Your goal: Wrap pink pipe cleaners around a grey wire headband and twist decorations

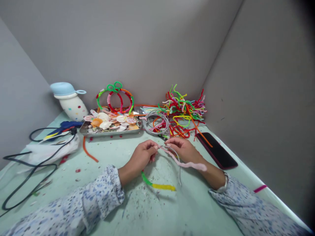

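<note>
My left hand (144,153) is closed, its thumb and forefinger pinching a thin grey wire (179,175) that curves down to the right. Below that hand the wire's other end comes out covered in green and yellow pipe cleaner (162,186). My right hand (185,150) is closed close beside the left fingertips, pinching a pale pink pipe cleaner (190,165) where it meets the wire. The pink pipe cleaner's loose end trails across the right wrist. Fingers partly hide the spot where pink and wire join.
Behind my hands are a metal tray (110,133) of shells, a coil of wire (156,123) and a heap of pipe cleaners (183,105). Pipe-cleaner-covered rings (133,101) stand over the tray. A phone (219,152) lies right; a bottle (72,105) and black cable (36,166) sit left.
</note>
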The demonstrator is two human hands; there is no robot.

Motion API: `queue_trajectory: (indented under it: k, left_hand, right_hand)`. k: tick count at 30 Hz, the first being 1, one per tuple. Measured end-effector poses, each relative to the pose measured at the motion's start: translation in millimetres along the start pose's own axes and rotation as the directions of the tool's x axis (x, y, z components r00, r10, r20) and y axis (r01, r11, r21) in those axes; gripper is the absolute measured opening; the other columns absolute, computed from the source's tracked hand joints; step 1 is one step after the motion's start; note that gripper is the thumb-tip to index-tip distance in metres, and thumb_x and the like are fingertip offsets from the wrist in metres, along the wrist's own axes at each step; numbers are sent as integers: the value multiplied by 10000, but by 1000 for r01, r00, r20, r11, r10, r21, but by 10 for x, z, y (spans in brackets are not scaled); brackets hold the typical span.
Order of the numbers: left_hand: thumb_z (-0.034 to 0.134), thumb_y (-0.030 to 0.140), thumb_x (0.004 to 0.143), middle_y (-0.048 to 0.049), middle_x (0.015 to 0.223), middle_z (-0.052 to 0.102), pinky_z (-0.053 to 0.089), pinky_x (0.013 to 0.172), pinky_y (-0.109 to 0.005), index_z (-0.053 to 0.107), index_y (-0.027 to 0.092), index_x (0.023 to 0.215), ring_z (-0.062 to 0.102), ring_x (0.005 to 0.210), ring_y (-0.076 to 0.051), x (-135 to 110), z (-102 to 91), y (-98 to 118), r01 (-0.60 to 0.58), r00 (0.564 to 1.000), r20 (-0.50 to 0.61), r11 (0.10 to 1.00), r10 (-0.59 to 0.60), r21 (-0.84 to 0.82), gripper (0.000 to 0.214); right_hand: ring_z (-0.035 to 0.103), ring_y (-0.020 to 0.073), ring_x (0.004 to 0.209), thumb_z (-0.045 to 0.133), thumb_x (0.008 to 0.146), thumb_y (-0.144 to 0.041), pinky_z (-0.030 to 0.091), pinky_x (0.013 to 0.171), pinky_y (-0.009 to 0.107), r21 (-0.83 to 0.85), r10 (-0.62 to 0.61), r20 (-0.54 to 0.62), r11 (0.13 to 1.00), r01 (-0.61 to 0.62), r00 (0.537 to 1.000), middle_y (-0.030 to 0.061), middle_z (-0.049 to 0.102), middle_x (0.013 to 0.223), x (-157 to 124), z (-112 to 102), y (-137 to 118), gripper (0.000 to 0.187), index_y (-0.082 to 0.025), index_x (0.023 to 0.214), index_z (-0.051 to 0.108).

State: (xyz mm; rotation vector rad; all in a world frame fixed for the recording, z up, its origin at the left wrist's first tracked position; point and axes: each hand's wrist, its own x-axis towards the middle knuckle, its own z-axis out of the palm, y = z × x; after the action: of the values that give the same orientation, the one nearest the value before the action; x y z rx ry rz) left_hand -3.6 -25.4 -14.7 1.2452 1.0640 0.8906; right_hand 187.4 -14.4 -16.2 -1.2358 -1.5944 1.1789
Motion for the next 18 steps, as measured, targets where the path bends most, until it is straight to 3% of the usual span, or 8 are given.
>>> queue_trajectory:
  k: [4, 8, 14, 18]
  left_hand:
    - [563, 292, 791, 58, 547, 503, 270, 417, -188, 558, 163, 785, 418, 407, -58, -17, 17, 10, 42, 999, -16, 996, -44, -81, 130]
    - [574, 284, 786, 62, 568, 506, 285, 422, -189, 547, 166, 783, 427, 421, -57, -50, 44, 45, 46, 999, -12, 991, -48, -125, 121]
    - [576, 295, 789, 59, 576, 494, 282, 433, -194, 547, 162, 780, 415, 441, -61, -69, 64, 59, -4, 1000, -14, 995, 3, -100, 137]
    - [568, 308, 806, 55, 570, 481, 291, 454, -194, 558, 157, 780, 401, 467, -68, -65, 66, 35, -48, 998, -29, 998, 47, -41, 153]
  right_hand:
    - [644, 166, 749, 711, 742, -369, 509, 664, 275, -59, -91, 41, 994, 94, 995, 46, 706, 843, -38, 61, 3, 291, -164, 946, 688]
    - [639, 166, 784, 654, 787, -312, 500, 685, 271, -107, -137, 87, 984, 146, 987, 38, 701, 856, -69, 103, -63, 177, -180, 899, 686]
    - [562, 121, 637, 600, 826, -375, 437, 584, 238, -5, 23, 54, 1000, -23, 998, 3, 648, 763, -83, 89, -157, 223, -174, 898, 666]
    - [528, 112, 617, 660, 783, -458, 420, 584, 232, 11, 19, 130, 1000, -21, 991, -21, 603, 687, -114, 88, -212, 295, -165, 809, 639]
